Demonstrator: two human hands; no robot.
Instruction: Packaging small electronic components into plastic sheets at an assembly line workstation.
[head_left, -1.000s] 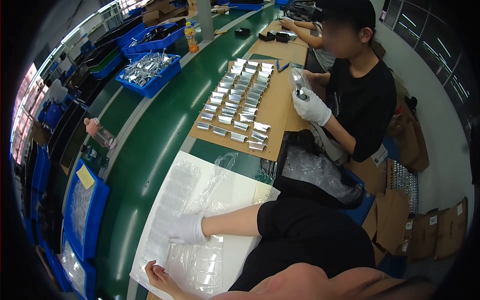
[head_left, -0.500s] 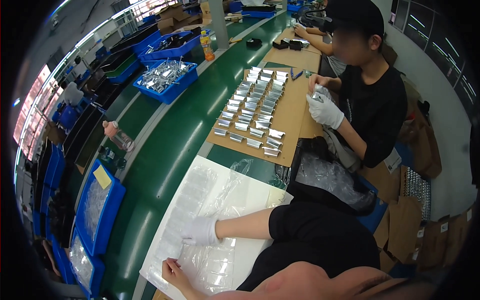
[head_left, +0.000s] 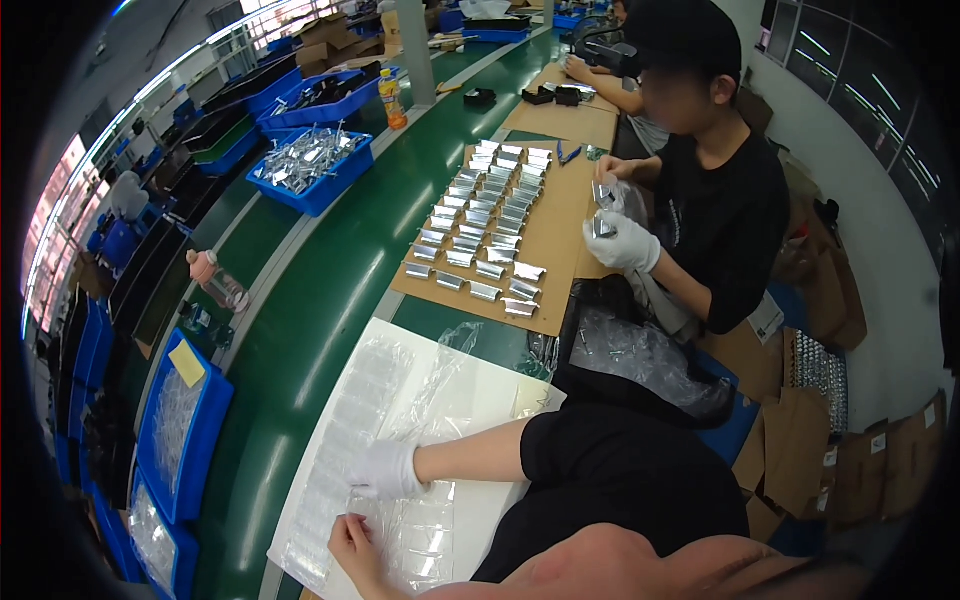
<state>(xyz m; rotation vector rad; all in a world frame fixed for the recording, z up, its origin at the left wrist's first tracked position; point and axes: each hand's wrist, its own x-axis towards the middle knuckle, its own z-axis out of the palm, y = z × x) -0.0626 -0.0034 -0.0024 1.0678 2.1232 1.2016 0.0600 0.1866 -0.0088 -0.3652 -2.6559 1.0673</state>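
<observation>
My right hand [head_left: 388, 470], in a white glove, rests on a row of overlapping clear plastic bags [head_left: 350, 410] on a white board [head_left: 450, 375]. Its fingertips blend into the pale plastic, so their grip is unclear. Just nearer to me is my bare left hand [head_left: 354, 548]. Its fingers are curled together at the plastic; what they pinch is too small to make out. Beside both hands lies a clear plastic sheet [head_left: 425, 530] with crosswise bands. A crumpled clear strip [head_left: 445, 375] stretches away across the board.
Rows of shiny metal pieces [head_left: 485, 215] stand on cardboard [head_left: 560, 230] beyond the board. A co-worker's gloved hand [head_left: 622, 243] holds metal parts at the right. Blue bins [head_left: 205, 440] and a pink-capped bottle [head_left: 218, 280] are at the left; another blue bin [head_left: 320, 200] holds metal parts.
The whole view has shifted slightly. My gloved hand has moved a little over the bags, and my bare hand is now closer beneath it. The co-worker's hands are farther apart.
</observation>
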